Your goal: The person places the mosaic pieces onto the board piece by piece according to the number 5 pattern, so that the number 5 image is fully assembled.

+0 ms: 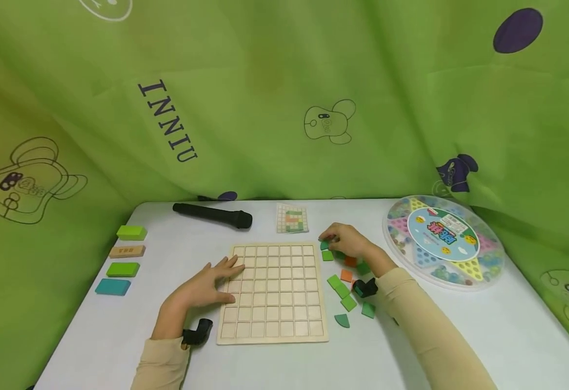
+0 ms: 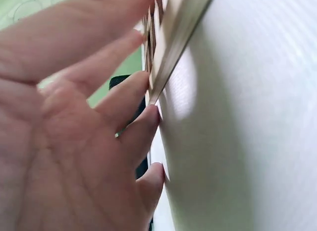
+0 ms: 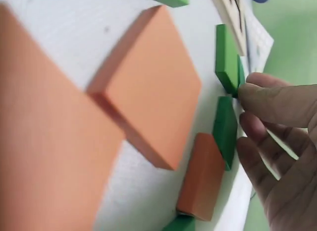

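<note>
- Left hand [image 1: 210,285]: fingers are spreading fairly straight, resting on the left edge of the wooden grid board [image 1: 280,298]; it's gripping nothing.
- Right hand [image 1: 353,241]: thumb and index finger are pinching a dark green piece [image 1: 324,245] just off the board's upper right corner.
- Board is lying flat mid-table, its square cells showing pale wood, a raised rim running round them.
- Light green square [image 1: 327,255] is lying just below the pinched piece, near the board's right edge.
- Other loose pieces are lying right of the board, outside the grid: two orange squares [image 1: 346,275], a touching run of light green squares [image 1: 338,285], a darker green square [image 1: 368,310] and a green quarter-circle [image 1: 342,320]. More green is showing partly hidden under the right arm.
- Round clear box [image 1: 428,277] is sitting at far right, well apart from the board. It's holding coloured beads [image 1: 447,272] round a star-shaped dotted board; a printed round label [image 1: 465,246] is covering its middle.
- Pattern card [image 1: 292,219] is lying behind the board, showing a coloured grid.
- Black microphone [image 1: 212,215] is lying left of the card.
- Four blocks are lining the table's left side: light green [image 1: 131,233], wood, green, teal [image 1: 112,287].
</note>
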A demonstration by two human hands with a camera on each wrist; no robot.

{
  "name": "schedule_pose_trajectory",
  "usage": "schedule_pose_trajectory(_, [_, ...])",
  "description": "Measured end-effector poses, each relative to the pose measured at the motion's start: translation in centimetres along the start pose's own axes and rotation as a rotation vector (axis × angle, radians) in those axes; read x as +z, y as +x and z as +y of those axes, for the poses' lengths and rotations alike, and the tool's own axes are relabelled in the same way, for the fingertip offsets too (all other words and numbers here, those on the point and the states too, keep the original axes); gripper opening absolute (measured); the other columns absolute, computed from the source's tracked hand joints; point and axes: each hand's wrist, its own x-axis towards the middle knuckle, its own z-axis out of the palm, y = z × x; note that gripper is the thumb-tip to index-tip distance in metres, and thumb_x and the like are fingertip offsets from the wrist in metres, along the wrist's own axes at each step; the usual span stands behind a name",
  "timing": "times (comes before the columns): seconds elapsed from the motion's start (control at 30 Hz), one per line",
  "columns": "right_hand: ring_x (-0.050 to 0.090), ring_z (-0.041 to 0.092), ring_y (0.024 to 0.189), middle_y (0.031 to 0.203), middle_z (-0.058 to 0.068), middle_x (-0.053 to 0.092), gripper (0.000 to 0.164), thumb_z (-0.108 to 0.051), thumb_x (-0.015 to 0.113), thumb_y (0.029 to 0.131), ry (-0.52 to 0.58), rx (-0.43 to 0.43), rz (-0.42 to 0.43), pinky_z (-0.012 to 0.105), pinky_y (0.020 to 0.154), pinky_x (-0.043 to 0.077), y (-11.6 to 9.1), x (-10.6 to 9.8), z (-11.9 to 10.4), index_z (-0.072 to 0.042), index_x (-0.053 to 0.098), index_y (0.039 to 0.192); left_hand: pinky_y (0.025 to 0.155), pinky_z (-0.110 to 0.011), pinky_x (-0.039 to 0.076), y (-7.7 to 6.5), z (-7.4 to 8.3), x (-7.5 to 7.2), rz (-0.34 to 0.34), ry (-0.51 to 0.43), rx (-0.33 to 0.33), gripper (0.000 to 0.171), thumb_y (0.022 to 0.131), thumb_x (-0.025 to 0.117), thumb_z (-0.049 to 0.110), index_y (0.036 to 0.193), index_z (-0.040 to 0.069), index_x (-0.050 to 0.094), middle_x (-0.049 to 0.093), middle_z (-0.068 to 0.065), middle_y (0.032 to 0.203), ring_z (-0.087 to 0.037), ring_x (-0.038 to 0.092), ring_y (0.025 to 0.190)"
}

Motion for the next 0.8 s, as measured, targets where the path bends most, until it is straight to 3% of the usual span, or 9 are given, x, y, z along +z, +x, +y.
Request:
schedule_pose_trajectory(0.1, [0.059, 0.025, 0.100, 0.110, 0.009, 0.061, 0.023, -0.001, 0.067, 0.085, -0.065, -0.044, 0.020, 0.038, 0.087, 0.053, 0.1, 0.2, 0.2, -0.006, 0.070, 0.107, 0.114, -0.063, 0.000, 0.1, -0.5, 0.1, -0.001, 0.005, 0.021, 0.078, 0.077, 0.076, 0.031, 0.143, 0.009, 0.042, 0.021, -0.016, 0.156, -0.042, 0.011, 0.144])
schedule_pose_trajectory(0.27, [0.059, 0.024, 0.100, 0.108, 0.007, 0.061, 0.021, -0.008, 0.067, 0.087, -0.107, -0.018, 0.021, 0.037, 0.088, 0.052, 0.0, 0.9, -0.3, -0.004, 0.067, 0.107, 0.115, -0.061, -0.003, -0.2, -1.0, 0.7, 0.004, -0.026, 0.020, 0.079, 0.077, 0.076, 0.032, 0.144, 0.010, 0.041, 0.020, -0.015, 0.157, -0.040, 0.009, 0.145])
schedule_pose_trajectory(0.43, [0.058, 0.023, 0.099, 0.105, 0.007, 0.062, 0.025, -0.013, 0.066, 0.089, -0.042, 0.010, 0.090, 0.037, 0.085, 0.053, -0.1, 1.6, -3.1, -0.003, 0.064, 0.111, 0.115, -0.061, -0.003, -0.6, -1.1, 0.9, 0.015, -0.022, 0.009, 0.079, 0.076, 0.076, 0.032, 0.144, 0.010, 0.041, 0.021, -0.014, 0.157, -0.040, 0.009, 0.145])
schedule_pose_trajectory(0.57, [0.059, 0.023, 0.098, 0.105, 0.008, 0.063, 0.026, -0.013, 0.066, 0.089, 0.046, -0.043, 0.140, 0.036, 0.085, 0.054, 0.7, 2.8, -5.7, -0.002, 0.065, 0.113, 0.115, -0.061, -0.002, -0.4, -0.9, 0.5, 0.031, -0.015, 0.023, 0.079, 0.077, 0.076, 0.031, 0.143, 0.009, 0.042, 0.022, -0.015, 0.156, -0.040, 0.010, 0.145])
schedule_pose_trajectory(0.8, [0.061, 0.016, 0.094, 0.105, 0.004, 0.066, 0.024, -0.014, 0.066, 0.089, 0.136, -0.088, 0.092, 0.028, 0.083, 0.054, 2.7, 6.1, -8.2, -0.006, 0.067, 0.111, 0.114, -0.062, -0.003, -0.1, -0.6, 0.5, 0.022, -0.009, 0.025, 0.077, 0.078, 0.075, 0.033, 0.144, 0.008, 0.041, 0.021, -0.016, 0.156, -0.041, 0.009, 0.144])
